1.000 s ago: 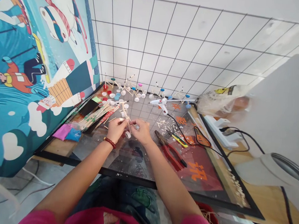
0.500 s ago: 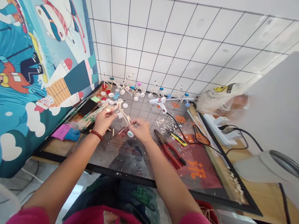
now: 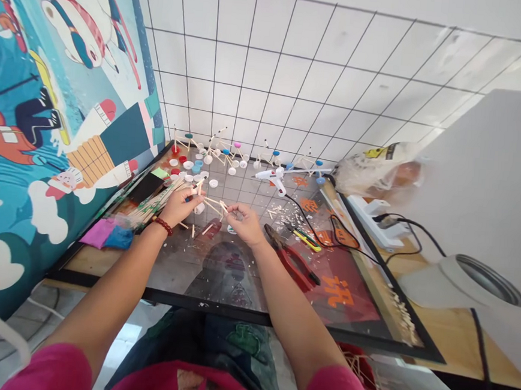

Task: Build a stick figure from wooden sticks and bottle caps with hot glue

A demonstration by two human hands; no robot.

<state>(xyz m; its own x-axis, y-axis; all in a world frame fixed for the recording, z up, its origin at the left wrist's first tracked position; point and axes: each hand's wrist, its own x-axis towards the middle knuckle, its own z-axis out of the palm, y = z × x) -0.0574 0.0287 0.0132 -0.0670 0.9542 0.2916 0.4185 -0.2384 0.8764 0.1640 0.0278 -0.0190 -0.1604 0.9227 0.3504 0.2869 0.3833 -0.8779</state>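
Between my hands, just above the table, is a small frame of thin wooden sticks (image 3: 213,203). My left hand (image 3: 182,208), with a red bead bracelet (image 3: 163,226) on its wrist, pinches the left end; a bit of blue shows at its fingertips. A dark-tipped stick (image 3: 199,184) rises beside those fingers. My right hand (image 3: 244,224) is closed in a pinch on the right end. A white bottle cap (image 3: 199,208) shows just under the frame; whether it is attached, I cannot tell. Short cut sticks (image 3: 193,231) lie on the table below.
Several stick-and-cap models (image 3: 228,150) stand along the back, near loose caps (image 3: 194,169). A white glue gun (image 3: 276,177), red-handled pliers (image 3: 294,261) and a yellow cutter (image 3: 306,239) lie right. Stick bundles (image 3: 154,204) lie left. A power strip (image 3: 375,222) sits far right.
My left hand has turned, and the stick frame now lies more level between both hands. Blue now shows at the left fingertips. The whole view has shifted slightly.
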